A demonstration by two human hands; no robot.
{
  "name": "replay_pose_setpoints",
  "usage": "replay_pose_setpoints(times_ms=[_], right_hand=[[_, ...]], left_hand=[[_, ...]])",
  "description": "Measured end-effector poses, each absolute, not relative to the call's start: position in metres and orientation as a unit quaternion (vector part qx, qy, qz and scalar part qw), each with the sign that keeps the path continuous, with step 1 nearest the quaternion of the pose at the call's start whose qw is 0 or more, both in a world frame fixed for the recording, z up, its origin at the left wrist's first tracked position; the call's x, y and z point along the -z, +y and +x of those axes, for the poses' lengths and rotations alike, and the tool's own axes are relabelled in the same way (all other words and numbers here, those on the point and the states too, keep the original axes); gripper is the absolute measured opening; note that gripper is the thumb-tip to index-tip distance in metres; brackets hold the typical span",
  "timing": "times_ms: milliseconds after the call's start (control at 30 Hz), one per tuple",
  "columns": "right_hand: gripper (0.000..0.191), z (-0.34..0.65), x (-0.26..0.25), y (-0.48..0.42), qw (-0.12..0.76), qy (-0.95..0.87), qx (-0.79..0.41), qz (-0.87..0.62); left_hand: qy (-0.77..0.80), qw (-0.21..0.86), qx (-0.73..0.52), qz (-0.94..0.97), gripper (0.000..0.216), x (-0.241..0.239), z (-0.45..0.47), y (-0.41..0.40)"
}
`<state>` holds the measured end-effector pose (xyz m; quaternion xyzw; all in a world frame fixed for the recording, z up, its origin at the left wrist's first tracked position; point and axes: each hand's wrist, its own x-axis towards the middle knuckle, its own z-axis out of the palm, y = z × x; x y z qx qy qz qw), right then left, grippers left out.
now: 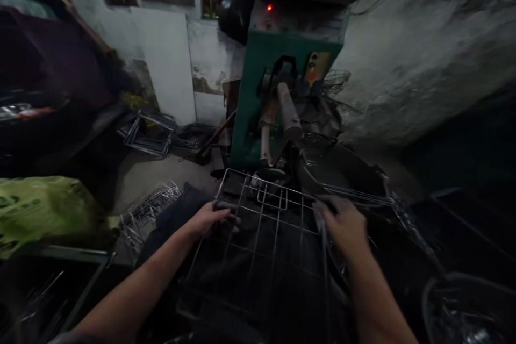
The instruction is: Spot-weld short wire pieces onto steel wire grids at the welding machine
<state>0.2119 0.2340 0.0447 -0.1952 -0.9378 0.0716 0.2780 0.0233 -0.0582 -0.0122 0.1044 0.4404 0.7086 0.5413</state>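
Fingers clamped on wire grid rack (279,220): left hand (206,219) at ten o'clock edge, right hand (345,226) at two.

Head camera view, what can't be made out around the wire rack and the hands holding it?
In the head view:
Wire rack: near end, lost in shadow.
Left hand: exact finger grip, obscured by dimness and blur.
Right hand: fingertips, dark and blurred.
Yellow-green bag: remainder, cut off by the left edge.
Round container: contents blurred; side cut off by the right edge.
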Motion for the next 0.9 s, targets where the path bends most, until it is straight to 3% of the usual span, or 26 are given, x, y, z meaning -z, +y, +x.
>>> replay_pose_setpoints(times_ms=[333, 900], right_hand=[[0.017, 0.112, -0.045, 0.176, 0.175, -0.975, 0.043, -0.129], [0.018, 0.113, -0.023, 0.168, 0.2, -0.973, 0.053, -0.099]], left_hand=[[0.438, 0.54, -0.712, 0.097, 0.051, 0.007, 0.02, -0.064], [0.439, 0.549, -0.704, 0.098, 0.053, 0.007, 0.021, -0.06]])
